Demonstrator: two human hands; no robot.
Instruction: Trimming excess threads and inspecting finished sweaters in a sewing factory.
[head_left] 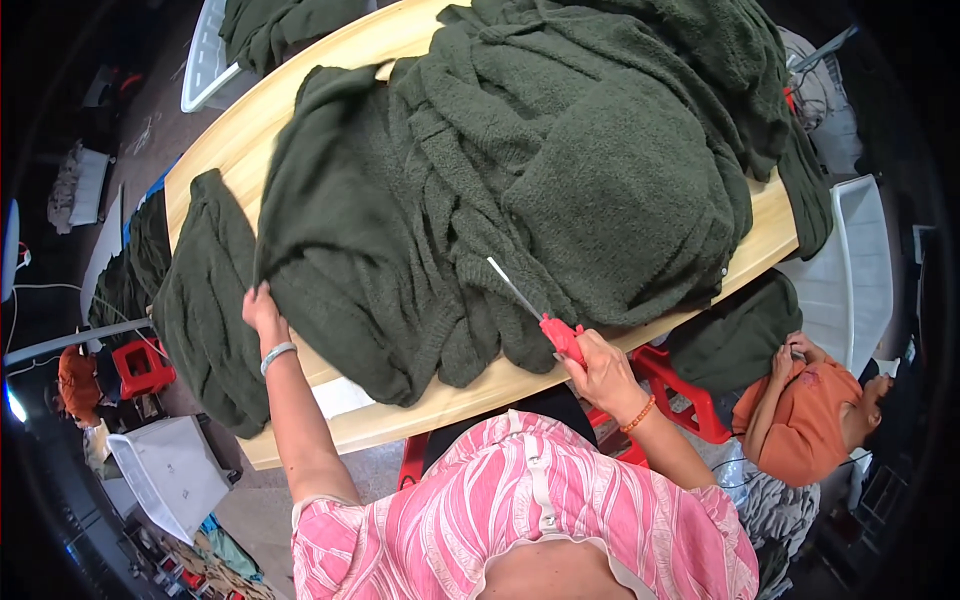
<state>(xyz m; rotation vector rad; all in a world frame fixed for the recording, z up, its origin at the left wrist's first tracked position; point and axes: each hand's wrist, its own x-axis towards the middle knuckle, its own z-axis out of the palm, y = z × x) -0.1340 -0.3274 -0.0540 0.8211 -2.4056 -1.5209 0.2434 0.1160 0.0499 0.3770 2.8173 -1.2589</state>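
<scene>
- Wooden tbl (pixel 255 130), dk green pile (pixel 620 170) mid to far right
- My L hand (pixel 263 312): pinched on green garment (pixel 340 230) edge, near left
- My R hand (pixel 606 372): closed rnd red-handled tool (pixel 562 338), near side

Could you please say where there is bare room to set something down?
Bare tabletop shows at far left, between the dark green garments and white bin, plus a narrow strip along the near edge; garments crowd the middle.

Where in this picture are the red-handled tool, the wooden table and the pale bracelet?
Red-handled tool (pixel 560 338): head view, on its red handle.
Wooden table (pixel 248 150): head view, on bare wood at upper left.
Pale bracelet (pixel 278 354): head view, on its band.
</scene>
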